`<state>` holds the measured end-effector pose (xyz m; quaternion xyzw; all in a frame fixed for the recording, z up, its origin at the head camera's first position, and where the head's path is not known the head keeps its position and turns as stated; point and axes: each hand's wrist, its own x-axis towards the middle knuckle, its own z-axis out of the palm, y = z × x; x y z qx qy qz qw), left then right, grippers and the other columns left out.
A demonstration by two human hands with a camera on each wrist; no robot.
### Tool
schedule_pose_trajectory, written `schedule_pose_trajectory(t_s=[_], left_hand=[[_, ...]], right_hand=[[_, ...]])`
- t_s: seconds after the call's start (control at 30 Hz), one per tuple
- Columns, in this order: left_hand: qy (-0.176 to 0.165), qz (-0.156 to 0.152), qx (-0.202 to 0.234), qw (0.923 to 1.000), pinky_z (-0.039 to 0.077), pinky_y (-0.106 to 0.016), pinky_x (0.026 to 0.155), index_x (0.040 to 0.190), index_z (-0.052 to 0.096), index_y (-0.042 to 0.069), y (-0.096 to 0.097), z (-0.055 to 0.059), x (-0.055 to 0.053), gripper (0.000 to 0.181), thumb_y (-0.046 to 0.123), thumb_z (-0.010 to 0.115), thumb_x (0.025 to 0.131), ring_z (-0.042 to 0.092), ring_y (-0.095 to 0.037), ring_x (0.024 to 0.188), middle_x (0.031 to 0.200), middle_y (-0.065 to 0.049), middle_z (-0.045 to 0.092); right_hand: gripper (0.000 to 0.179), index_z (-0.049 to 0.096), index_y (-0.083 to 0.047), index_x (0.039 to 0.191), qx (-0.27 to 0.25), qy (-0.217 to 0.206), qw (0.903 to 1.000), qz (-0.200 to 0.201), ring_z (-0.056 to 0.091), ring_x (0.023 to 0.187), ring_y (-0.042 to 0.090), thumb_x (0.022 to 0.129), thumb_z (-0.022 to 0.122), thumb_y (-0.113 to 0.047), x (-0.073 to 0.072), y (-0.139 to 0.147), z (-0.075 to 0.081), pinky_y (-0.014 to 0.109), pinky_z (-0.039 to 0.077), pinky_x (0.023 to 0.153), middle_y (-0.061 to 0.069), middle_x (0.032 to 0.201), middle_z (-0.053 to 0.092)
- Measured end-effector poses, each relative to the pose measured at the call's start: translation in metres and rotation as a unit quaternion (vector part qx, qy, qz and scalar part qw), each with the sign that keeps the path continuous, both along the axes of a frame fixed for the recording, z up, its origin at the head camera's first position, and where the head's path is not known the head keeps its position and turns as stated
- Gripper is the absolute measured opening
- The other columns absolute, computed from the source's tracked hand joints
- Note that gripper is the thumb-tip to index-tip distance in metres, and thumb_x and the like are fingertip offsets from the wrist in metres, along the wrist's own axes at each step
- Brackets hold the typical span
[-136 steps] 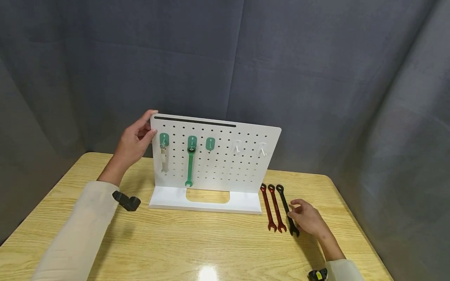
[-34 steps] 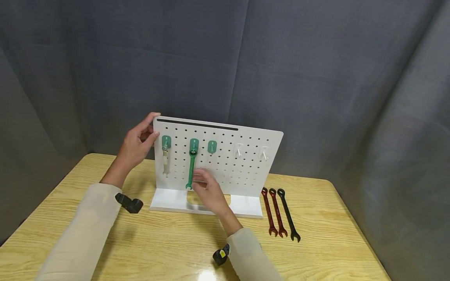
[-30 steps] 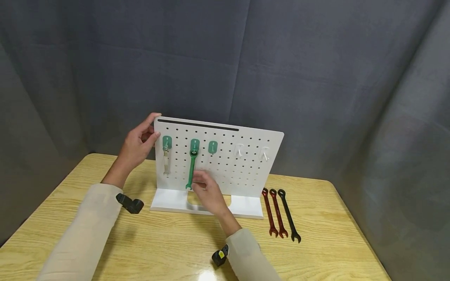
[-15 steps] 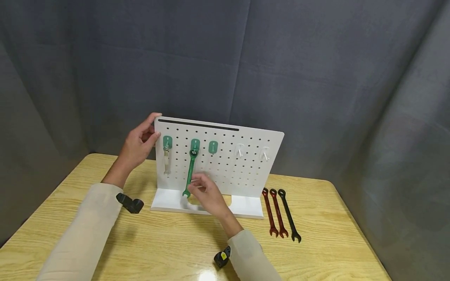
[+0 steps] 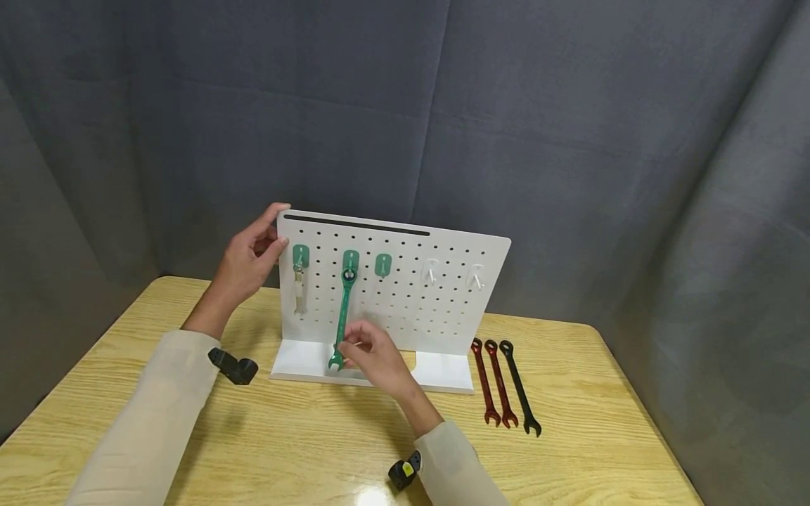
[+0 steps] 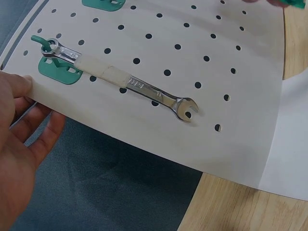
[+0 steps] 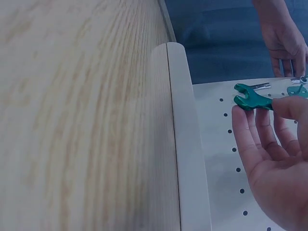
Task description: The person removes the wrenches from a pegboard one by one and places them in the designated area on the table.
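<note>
The left hand [image 5: 243, 260] pinches the upper left edge of a white pegboard [image 5: 399, 299] between thumb and fingers. From a green hook by that edge hangs a silver wrench [image 6: 144, 89], its handle wrapped in pale tape. The right hand [image 5: 380, 358] pinches the lower handle of a green combination wrench [image 5: 344, 309], just above its open end. This wrench's ring end is at the second green hook [image 5: 351, 259], and its lower end tilts out from the board. In the right wrist view, the green open-end jaw [image 7: 252, 100] sticks out past the thumb and fingertips.
A third green hook [image 5: 382, 265] and two white hooks, one mid-right [image 5: 431, 270] and one far right [image 5: 477, 277], bear nothing. Two red wrenches [image 5: 502, 383] and a black wrench [image 5: 520, 390] lie on the wooden table [image 5: 285, 436] right of the board. Grey curtains [image 5: 538, 140] surround the table.
The right hand has come from the black wrench across to the green wrench, taken hold of its lower handle and drawn that end down and outward. The left hand keeps its place on the board.
</note>
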<state>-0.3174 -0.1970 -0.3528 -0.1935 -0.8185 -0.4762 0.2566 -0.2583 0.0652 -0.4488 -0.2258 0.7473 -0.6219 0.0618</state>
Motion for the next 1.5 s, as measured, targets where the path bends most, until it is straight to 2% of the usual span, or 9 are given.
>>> schedule_pose_trajectory(t_s=[0.23,0.5,0.7,0.83,1.1,1.5], left_hand=[[-0.006,-0.001,-0.003,1.0000,0.044,-0.024,0.074,0.157,0.045,0.025,0.001,0.000,0.000,0.056,0.007,0.059,0.106,0.058,-0.026,0.086,0.105,-0.015,0.061],[-0.001,0.003,-0.003,1.0000,0.043,-0.023,0.072,0.156,0.046,0.023,-0.001,0.000,0.000,0.056,0.006,0.060,0.105,0.055,-0.025,0.083,0.103,-0.015,0.061],[-0.002,0.003,-0.003,1.0000,0.043,-0.024,0.072,0.156,0.046,0.024,0.000,-0.001,0.000,0.056,0.006,0.060,0.105,0.056,-0.025,0.083,0.104,-0.015,0.061],[0.001,0.002,0.000,1.0000,0.042,-0.023,0.071,0.156,0.046,0.025,-0.001,-0.001,0.000,0.057,0.005,0.060,0.105,0.055,-0.025,0.083,0.103,-0.015,0.060],[0.001,0.000,0.001,1.0000,0.042,-0.024,0.072,0.157,0.045,0.026,-0.001,0.000,0.001,0.057,0.005,0.059,0.105,0.055,-0.025,0.083,0.103,-0.015,0.059],[-0.006,0.004,-0.002,1.0000,0.043,-0.024,0.073,0.157,0.044,0.027,0.000,0.000,0.002,0.058,0.006,0.059,0.105,0.056,-0.025,0.085,0.105,-0.015,0.061]], right_hand=[[0.013,0.064,-0.001,0.112,0.009,0.000,1.0000,0.002,0.066,0.085,0.019,0.102,0.062,-0.009,0.008,0.009,0.006,0.040,0.058,0.079,0.010,0.098,0.067],[0.014,0.062,-0.001,0.116,0.017,0.016,0.9993,0.031,0.067,0.083,0.018,0.102,0.062,-0.004,0.013,0.015,0.012,0.036,0.058,0.075,0.011,0.099,0.066],[0.019,0.059,0.003,0.120,-0.023,0.010,0.9973,0.070,0.069,0.081,0.020,0.101,0.061,0.002,0.017,0.020,0.014,0.041,0.059,0.075,0.017,0.101,0.065],[0.023,0.058,0.004,0.122,-0.048,-0.009,0.9952,0.085,0.071,0.082,0.021,0.100,0.061,0.003,0.019,0.021,0.016,0.045,0.059,0.075,0.015,0.101,0.064],[0.035,0.057,0.002,0.126,-0.082,-0.048,0.9907,0.097,0.071,0.081,0.016,0.092,0.065,0.004,0.025,0.023,0.025,0.039,0.060,0.073,0.008,0.101,0.066],[0.036,0.058,0.005,0.126,-0.094,-0.041,0.9910,0.086,0.071,0.080,0.016,0.091,0.065,0.006,0.028,0.025,0.030,0.036,0.060,0.071,0.012,0.101,0.065]])
